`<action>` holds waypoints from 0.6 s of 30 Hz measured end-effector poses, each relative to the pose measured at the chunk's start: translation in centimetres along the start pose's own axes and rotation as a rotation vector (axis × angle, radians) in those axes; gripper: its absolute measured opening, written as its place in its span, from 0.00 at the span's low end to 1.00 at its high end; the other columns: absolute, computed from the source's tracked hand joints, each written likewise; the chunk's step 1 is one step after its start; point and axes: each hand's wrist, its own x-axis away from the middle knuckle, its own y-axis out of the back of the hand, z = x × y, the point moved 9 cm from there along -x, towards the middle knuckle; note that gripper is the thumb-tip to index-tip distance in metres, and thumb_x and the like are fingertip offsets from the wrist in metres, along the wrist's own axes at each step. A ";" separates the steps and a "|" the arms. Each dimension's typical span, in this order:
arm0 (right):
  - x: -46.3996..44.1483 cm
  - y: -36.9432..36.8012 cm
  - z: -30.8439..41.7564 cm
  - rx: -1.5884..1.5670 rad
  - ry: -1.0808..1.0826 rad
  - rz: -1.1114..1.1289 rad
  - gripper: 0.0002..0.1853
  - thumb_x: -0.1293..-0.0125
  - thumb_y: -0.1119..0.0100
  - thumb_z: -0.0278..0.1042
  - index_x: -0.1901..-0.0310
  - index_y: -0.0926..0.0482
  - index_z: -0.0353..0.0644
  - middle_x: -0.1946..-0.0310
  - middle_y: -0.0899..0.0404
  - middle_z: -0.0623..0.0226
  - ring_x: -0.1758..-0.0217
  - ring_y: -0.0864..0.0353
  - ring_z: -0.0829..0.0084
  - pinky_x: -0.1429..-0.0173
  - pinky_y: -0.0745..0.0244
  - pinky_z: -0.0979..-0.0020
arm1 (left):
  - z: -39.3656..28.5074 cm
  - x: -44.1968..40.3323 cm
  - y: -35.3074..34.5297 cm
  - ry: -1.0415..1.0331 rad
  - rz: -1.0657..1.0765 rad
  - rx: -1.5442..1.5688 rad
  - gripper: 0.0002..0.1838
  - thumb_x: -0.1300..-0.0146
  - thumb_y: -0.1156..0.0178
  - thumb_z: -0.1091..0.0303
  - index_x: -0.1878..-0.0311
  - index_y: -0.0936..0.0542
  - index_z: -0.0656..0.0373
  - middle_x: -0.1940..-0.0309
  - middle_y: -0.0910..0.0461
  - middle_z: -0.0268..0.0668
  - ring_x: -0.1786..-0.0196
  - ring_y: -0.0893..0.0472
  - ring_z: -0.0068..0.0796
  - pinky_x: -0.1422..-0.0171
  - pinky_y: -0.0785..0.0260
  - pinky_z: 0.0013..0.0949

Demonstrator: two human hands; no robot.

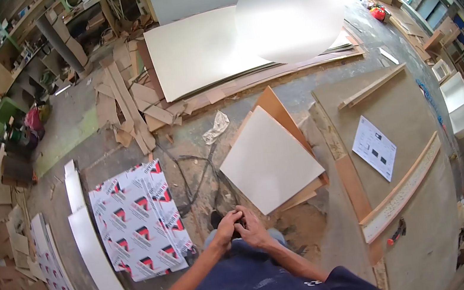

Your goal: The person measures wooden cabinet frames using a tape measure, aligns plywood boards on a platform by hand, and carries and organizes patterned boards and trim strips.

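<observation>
My left hand and my right hand meet in front of my body, low in the middle of the view. The fingers of both are curled together around something small and dark, too hidden to name. Just beyond them, dark cables lie loosely over the dusty floor. Ahead and to the right is a square white board, resting on brown boards. On the left lies a stack of panels in printed film, with red and black logos.
To the right, a brown work surface carries a printed drawing sheet, wooden strips and a red-and-black tool. Large white sheets are stacked ahead. Long white strips and wood offcuts lie on the left.
</observation>
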 end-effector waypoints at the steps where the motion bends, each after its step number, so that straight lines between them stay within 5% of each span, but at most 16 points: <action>1: -1.8 -1.2 1.8 -0.015 0.019 0.128 0.29 0.41 0.41 0.33 0.39 0.38 0.33 0.46 0.30 0.48 0.43 0.27 0.57 0.43 0.29 0.64 | -2.3 0.1 1.2 -0.045 -0.065 0.006 0.11 0.32 0.50 0.61 0.54 0.24 0.56 0.62 0.24 0.31 0.57 0.25 0.22 0.54 0.32 0.26; 3: -4.8 -1.0 5.8 -0.111 -0.004 0.336 0.28 0.40 0.39 0.37 0.40 0.34 0.35 0.52 0.25 0.53 0.49 0.23 0.65 0.51 0.24 0.69 | -3.5 -1.7 4.2 -0.077 -0.109 0.126 0.12 0.34 0.49 0.62 0.54 0.25 0.59 0.61 0.22 0.36 0.60 0.22 0.28 0.56 0.29 0.31; 6: -9.4 -1.7 -3.5 -0.370 -0.240 0.303 0.24 0.40 0.39 0.37 0.43 0.29 0.36 0.60 0.21 0.58 0.57 0.19 0.65 0.56 0.24 0.71 | -7.5 -3.2 4.7 0.140 -0.080 0.343 0.14 0.35 0.49 0.60 0.54 0.25 0.60 0.60 0.20 0.42 0.63 0.20 0.36 0.62 0.27 0.38; 8: -10.7 1.4 -11.5 -0.579 -0.484 -0.187 0.17 0.39 0.41 0.34 0.51 0.23 0.35 0.66 0.18 0.63 0.64 0.19 0.68 0.57 0.24 0.73 | -9.4 -5.8 7.6 0.131 -0.088 0.301 0.17 0.36 0.49 0.59 0.51 0.27 0.62 0.58 0.20 0.48 0.61 0.19 0.46 0.61 0.25 0.44; 10: -10.0 2.5 -23.5 0.064 -0.580 -0.138 0.15 0.41 0.42 0.36 0.57 0.19 0.35 0.66 0.17 0.62 0.68 0.19 0.71 0.61 0.25 0.73 | -12.7 -7.6 9.1 0.118 -0.164 0.247 0.17 0.36 0.49 0.59 0.51 0.27 0.61 0.61 0.20 0.46 0.61 0.20 0.44 0.62 0.26 0.43; 12: -10.1 0.1 -27.7 0.137 -0.783 0.251 0.15 0.43 0.41 0.39 0.61 0.18 0.36 0.70 0.17 0.61 0.71 0.19 0.70 0.63 0.25 0.70 | -15.3 -11.1 11.5 0.141 -0.171 0.271 0.16 0.37 0.49 0.58 0.53 0.27 0.60 0.63 0.20 0.45 0.63 0.20 0.44 0.63 0.27 0.45; 14: -10.2 -5.0 -30.0 -0.311 -0.770 0.513 0.12 0.41 0.48 0.38 0.61 0.17 0.46 0.68 0.18 0.54 0.59 0.18 0.53 0.58 0.23 0.61 | -18.2 -14.4 13.7 0.159 -0.244 0.318 0.15 0.37 0.48 0.58 0.55 0.27 0.60 0.66 0.20 0.44 0.64 0.20 0.44 0.64 0.28 0.47; 15: -11.7 -6.6 -29.3 -0.441 -0.761 0.563 0.12 0.41 0.48 0.38 0.61 0.18 0.45 0.68 0.18 0.54 0.60 0.18 0.53 0.58 0.23 0.61 | -20.3 -16.5 14.6 0.137 -0.318 0.275 0.13 0.38 0.48 0.59 0.60 0.26 0.60 0.70 0.21 0.43 0.68 0.21 0.43 0.66 0.29 0.45; 18: -20.9 -7.1 -28.2 -0.264 -0.694 0.373 0.12 0.40 0.49 0.38 0.62 0.18 0.44 0.70 0.18 0.54 0.62 0.18 0.53 0.59 0.24 0.60 | -27.7 -23.2 14.9 0.091 -0.348 0.274 0.13 0.38 0.49 0.59 0.60 0.26 0.60 0.69 0.22 0.43 0.68 0.22 0.44 0.66 0.29 0.45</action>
